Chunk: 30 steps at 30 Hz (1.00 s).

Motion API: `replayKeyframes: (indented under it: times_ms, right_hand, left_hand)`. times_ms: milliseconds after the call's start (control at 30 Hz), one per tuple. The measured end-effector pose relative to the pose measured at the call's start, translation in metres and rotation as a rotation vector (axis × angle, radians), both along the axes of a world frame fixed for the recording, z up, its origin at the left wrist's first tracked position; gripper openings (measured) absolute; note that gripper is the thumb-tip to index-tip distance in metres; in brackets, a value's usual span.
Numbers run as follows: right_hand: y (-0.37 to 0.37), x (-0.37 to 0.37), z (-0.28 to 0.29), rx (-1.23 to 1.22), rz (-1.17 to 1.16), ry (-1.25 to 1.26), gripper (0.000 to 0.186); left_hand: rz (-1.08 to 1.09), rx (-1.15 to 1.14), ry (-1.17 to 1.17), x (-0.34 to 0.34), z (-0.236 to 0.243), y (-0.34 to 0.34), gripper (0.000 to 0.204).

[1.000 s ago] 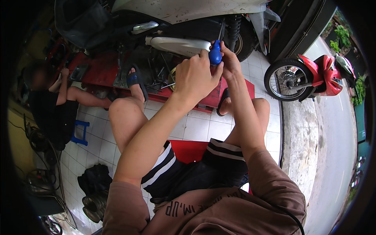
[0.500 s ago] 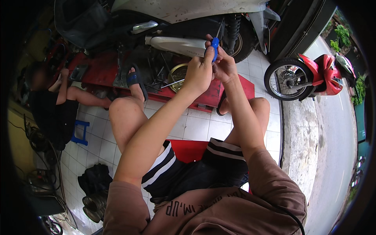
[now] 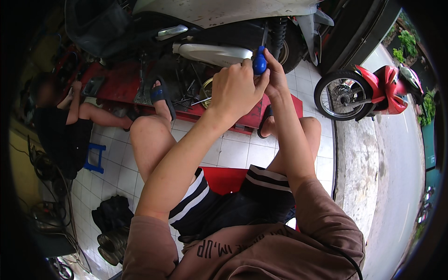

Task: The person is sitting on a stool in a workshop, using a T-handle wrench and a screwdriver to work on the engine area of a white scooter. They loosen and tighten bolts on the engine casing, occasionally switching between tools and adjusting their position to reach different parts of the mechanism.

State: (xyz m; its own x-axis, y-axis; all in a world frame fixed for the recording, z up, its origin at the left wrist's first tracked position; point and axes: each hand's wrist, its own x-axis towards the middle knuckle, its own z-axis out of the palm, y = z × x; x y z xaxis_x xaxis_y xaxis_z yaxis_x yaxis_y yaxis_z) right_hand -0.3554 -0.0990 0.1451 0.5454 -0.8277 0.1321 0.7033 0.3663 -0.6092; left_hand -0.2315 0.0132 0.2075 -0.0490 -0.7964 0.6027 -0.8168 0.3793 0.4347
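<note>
Screwdriver point(image 3: 260, 64) at 1 o'clock in your view, its blue handle between your hands and its shaft pointing to 12 o'clock, toward the scooter point(image 3: 224, 13). You have your left grip point(image 3: 233, 87) clamped on the handle from its 8 o'clock side, and your right grip point(image 3: 276, 83) closed against it from 4 o'clock. You cannot tell whether the tip touches anything.

Just past the handle, at 1 o'clock from it, you see the scooter's black spring point(image 3: 278, 41), with the rear wheel point(image 3: 296, 57) beside it. Toward 10 o'clock from the handle lies a silver cover point(image 3: 205, 52).

Below the scooter runs your red worktop point(image 3: 119, 77), carrying metal tools, a tray point(image 3: 94, 87) and a yellow ring point(image 3: 206, 87) that your left grip partly hides. Your sandals point(image 3: 163, 99) are at its near edge.

Farther out, a co-worker point(image 3: 58, 121) sits at 9 o'clock, near a blue stool point(image 3: 96, 158). A red motorbike point(image 3: 389, 95) stands between 2 and 3 o'clock.
</note>
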Motion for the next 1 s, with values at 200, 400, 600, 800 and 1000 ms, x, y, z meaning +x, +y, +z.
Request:
replayKeyframes:
  times_ms: [200, 400, 600, 800, 1000]
  right_hand:
    - [-0.004, 0.002, -0.006, -0.159, 0.142, -0.144, 0.030]
    - [-0.002, -0.005, -0.016, -0.246, 0.142, -0.254, 0.044]
    - [0.000, -0.008, -0.010, -0.276, 0.068, -0.230, 0.048]
    - [-0.006, -0.008, -0.011, -0.293, 0.071, -0.276, 0.046]
    - [-0.004, -0.005, -0.013, -0.298, 0.114, -0.284, 0.053]
  left_hand:
    - [-0.017, 0.218, 0.220, -0.011, -0.017, -0.006, 0.046]
    - [-0.271, 0.581, 0.986, -0.013, -0.031, -0.023, 0.050]
    - [-0.272, 0.369, 0.517, -0.014, -0.014, -0.002, 0.038]
    - [-0.031, 0.008, -0.101, -0.025, 0.003, 0.014, 0.034]
    - [0.077, 0.003, -0.332, -0.030, 0.011, 0.012, 0.033]
